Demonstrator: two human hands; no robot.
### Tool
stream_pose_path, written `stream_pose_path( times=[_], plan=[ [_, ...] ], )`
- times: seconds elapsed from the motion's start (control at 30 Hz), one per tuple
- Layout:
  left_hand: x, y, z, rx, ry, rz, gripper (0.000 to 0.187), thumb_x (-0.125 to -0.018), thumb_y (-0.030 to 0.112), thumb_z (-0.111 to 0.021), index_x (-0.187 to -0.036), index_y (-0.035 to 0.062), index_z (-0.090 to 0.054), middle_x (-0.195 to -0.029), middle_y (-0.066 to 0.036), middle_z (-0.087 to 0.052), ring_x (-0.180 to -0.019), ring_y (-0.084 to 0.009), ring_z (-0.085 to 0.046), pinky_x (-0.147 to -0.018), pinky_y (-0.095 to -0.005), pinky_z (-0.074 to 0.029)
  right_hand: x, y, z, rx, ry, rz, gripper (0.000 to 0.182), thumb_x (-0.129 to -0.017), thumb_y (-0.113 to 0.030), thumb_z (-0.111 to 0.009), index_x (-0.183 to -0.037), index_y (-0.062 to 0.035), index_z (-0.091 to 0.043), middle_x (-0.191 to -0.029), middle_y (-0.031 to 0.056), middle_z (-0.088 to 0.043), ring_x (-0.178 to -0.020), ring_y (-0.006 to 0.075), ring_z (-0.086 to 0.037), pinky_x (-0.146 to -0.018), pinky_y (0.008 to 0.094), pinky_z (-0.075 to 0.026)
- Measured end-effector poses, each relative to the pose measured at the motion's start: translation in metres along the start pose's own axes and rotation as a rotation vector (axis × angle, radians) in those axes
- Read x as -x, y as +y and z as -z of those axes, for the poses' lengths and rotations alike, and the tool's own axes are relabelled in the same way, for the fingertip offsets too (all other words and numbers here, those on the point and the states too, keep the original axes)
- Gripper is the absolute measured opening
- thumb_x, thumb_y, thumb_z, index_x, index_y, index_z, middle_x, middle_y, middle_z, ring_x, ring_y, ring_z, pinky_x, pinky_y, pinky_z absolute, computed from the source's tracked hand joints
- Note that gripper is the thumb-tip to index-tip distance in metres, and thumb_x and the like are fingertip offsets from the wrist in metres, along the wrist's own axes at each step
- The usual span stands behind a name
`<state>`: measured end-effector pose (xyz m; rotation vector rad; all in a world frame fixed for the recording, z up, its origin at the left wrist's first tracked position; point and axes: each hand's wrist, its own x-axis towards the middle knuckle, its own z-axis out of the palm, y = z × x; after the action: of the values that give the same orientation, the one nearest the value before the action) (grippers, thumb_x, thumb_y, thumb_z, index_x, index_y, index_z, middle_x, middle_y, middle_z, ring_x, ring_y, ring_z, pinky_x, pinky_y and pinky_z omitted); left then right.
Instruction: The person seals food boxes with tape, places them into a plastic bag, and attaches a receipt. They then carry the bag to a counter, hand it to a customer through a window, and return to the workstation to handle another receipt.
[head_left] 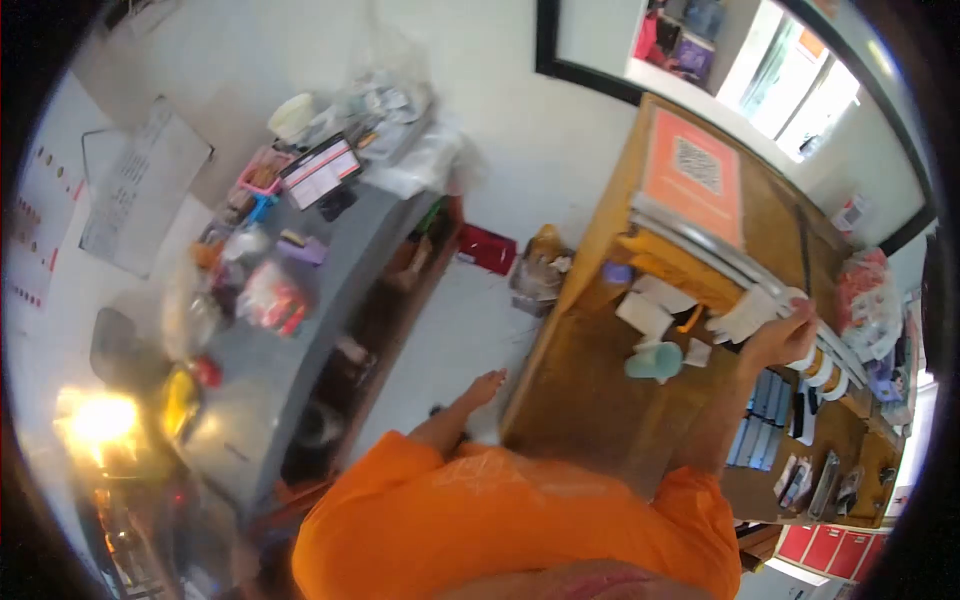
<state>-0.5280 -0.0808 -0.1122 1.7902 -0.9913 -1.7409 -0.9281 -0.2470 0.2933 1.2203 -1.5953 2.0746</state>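
The fingers of the right hand [785, 338], at the right of the frame, are bent and drawn together over the edge of a white paper [745, 315]. They seem to be clamped on it, with the thumb hidden underneath, though blur keeps the grip from being certain. The paper lies on the wooden counter [590, 400], touching a metal rail [715, 255] that runs diagonally across the counter top. More white slips sit just beside it toward the middle of the frame, and a teal cup [655, 362] lies below them.

I judge the step in hand to be taking hold of that paper. Lifting it cleanly would call for a firm pinch and a pull away from the rail, without dragging the neighbouring slips or knocking the cup.

The right arm reaches up from the orange sleeve [690, 510] at the bottom, nearly straight, with the wrist bent over the counter.

The left hand [487, 385], at centre frame, holds nothing. Its fingers are loose and slightly apart, hanging over the white floor [470, 320] beside the counter's edge, with the elbow bent.

Above, 1 orange sign [692, 170] lies on the counter.
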Motion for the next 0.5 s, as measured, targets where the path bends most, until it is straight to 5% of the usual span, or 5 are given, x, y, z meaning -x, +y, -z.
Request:
stream_pose_path(
  times=[0.1, 0.13, 0.17, 0.3, 0.5],
  plan=[
    [-0.025, -0.154, 0.069, -0.229, 0.021, -0.356, 0.051, -0.096, 0.041, -0.037, -0.119, 0.0003, -0.055, -0.116, -0.015, -0.062, -0.107, -0.0292, -0.057, -0.095, -0.0408, -0.042, 0.016, -0.062, -0.038, 0.417, -0.093, -0.005, 0.015, -0.082, -0.012, -0.062, -0.092, -0.0021, -0.065, -0.093, 0.0098, -0.068, -0.088, 0.0217, -0.062, -0.084, 0.0331, -0.047],
    [-0.023, -0.176, 0.112, -0.298, -0.421, -0.517, 0.044, -0.096, 0.036, -0.041, -0.119, 0.0005, -0.055, -0.118, -0.014, -0.06, -0.107, -0.0294, -0.056, -0.095, -0.042, -0.042, 0.014, -0.011, -0.025, 0.302, -0.146, 0.102, 0.018, -0.08, -0.008, -0.063, -0.096, -0.0022, -0.065, -0.091, 0.0113, -0.066, -0.085, 0.0236, -0.062, -0.081, 0.0334, -0.047],
    [-0.008, -0.219, 0.15, -1.029, -0.255, -0.559, 0.037, -0.096, 0.031, -0.048, -0.116, 0.0007, -0.055, -0.107, -0.01, -0.062, -0.096, -0.0247, -0.058, -0.088, -0.038, -0.045, 0.013, -0.006, -0.017, 0.396, -0.029, 0.27, 0.017, -0.082, -0.012, -0.063, -0.096, -0.0029, -0.066, -0.091, 0.0118, -0.067, -0.084, 0.0236, -0.062, -0.082, 0.0351, -0.046],
    [-0.001, -0.116, 0.196, -0.945, -0.457, -0.585, 0.035, -0.095, 0.029, -0.049, -0.115, 0.001, -0.055, -0.105, -0.009, -0.061, -0.094, -0.0233, -0.057, -0.086, -0.0367, -0.045, 0.037, 0.024, 0.006, -0.162, 0.191, -0.244, 0.026, -0.09, -0.022, -0.059, -0.09, 0.0038, -0.06, -0.084, 0.0107, -0.062, -0.079, 0.0172, -0.057, -0.075, 0.0309, -0.046],
    [0.022, -0.085, 0.264, -0.674, -0.503, -0.384, 0.031, -0.095, 0.027, -0.051, -0.113, 0.0017, -0.056, -0.1, -0.007, -0.061, -0.09, -0.0206, -0.057, -0.083, -0.0342, -0.045, 0.172, 0.165, 0.086, 0.64, 0.94, -0.688, 0.039, -0.083, -0.038, -0.067, -0.089, -0.0007, -0.059, -0.092, 0.0135, -0.064, -0.086, 0.0268, -0.059, -0.079, 0.0376, -0.047]
  ],
)
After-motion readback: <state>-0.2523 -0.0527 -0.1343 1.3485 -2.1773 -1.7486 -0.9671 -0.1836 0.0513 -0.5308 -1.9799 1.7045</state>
